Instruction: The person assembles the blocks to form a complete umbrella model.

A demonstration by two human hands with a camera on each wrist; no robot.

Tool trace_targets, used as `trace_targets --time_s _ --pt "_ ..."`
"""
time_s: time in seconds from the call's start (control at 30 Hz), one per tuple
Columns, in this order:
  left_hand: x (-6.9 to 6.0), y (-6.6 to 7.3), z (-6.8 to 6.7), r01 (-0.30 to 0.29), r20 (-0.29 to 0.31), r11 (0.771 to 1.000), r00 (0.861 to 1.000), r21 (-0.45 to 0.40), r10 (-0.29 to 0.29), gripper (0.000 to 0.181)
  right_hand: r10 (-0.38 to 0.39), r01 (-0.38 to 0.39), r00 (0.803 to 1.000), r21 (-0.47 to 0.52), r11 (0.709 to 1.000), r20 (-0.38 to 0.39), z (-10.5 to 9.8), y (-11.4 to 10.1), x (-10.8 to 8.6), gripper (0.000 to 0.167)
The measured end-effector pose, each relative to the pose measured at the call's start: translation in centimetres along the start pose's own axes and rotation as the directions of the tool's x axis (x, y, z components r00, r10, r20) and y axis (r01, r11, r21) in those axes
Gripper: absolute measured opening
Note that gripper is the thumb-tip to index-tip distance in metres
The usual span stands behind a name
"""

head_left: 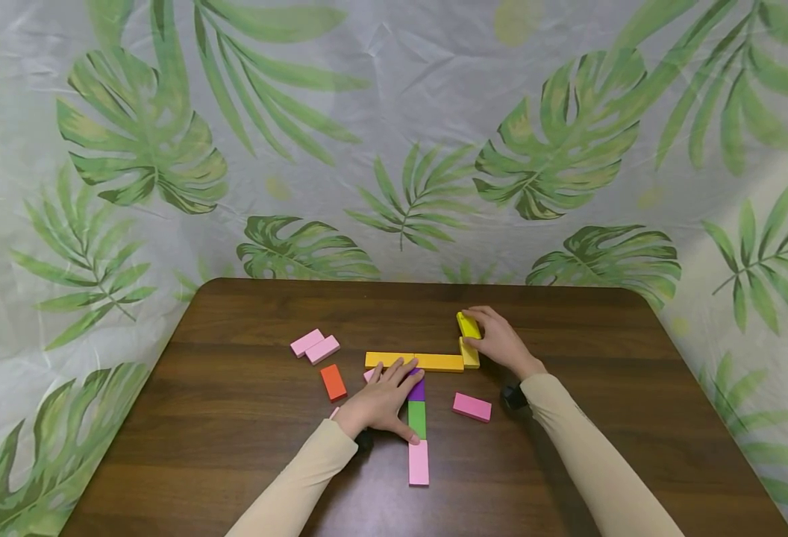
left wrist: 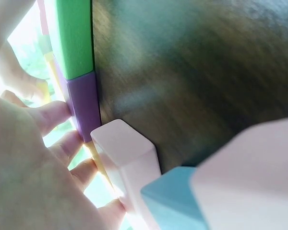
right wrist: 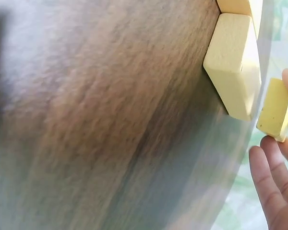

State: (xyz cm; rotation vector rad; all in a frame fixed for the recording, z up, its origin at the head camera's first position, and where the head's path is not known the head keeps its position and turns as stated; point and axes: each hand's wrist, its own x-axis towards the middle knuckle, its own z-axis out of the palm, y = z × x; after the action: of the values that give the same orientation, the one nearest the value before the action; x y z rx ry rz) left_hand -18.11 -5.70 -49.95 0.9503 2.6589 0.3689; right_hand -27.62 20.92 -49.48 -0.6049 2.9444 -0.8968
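Observation:
In the head view, my right hand (head_left: 501,343) pinches a bright yellow block (head_left: 468,326) at the far end of a pale yellow block (head_left: 470,354). The right wrist view shows the held yellow block (right wrist: 275,108) between thumb and fingers, apart from the pale yellow block (right wrist: 235,62). My left hand (head_left: 382,403) lies spread over the blocks, fingertips at the orange row (head_left: 437,363) and purple block (head_left: 417,386), thumb by the green block (head_left: 417,419) and light pink block (head_left: 418,464). The left wrist view shows its fingers along the purple block (left wrist: 85,103).
Two light pink blocks (head_left: 322,349) and a red block (head_left: 333,382) lie left on the brown table (head_left: 233,447). A darker pink block (head_left: 472,406) is to the right. Below the left palm are a pink block (left wrist: 127,158) and a blue block (left wrist: 175,196). Leaf-patterned cloth hangs behind.

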Motion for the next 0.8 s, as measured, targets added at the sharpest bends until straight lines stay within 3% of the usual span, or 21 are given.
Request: trace_targets --time_s 0.33,0.8 --pt "0.1 -0.1 0.1 0.005 0.004 1.0 1.0 -0.007 -0.005 0.111 0.05 -0.049 0.999 0.047 0.998 -0.007 0.2 0.1 1.4 0.059" --pt "0.0 -0.2 0.0 -0.002 0.001 1.0 1.0 -0.008 0.002 0.111 0.138 -0.138 0.99 0.015 0.99 0.003 1.2 0.3 2.5 0.058"
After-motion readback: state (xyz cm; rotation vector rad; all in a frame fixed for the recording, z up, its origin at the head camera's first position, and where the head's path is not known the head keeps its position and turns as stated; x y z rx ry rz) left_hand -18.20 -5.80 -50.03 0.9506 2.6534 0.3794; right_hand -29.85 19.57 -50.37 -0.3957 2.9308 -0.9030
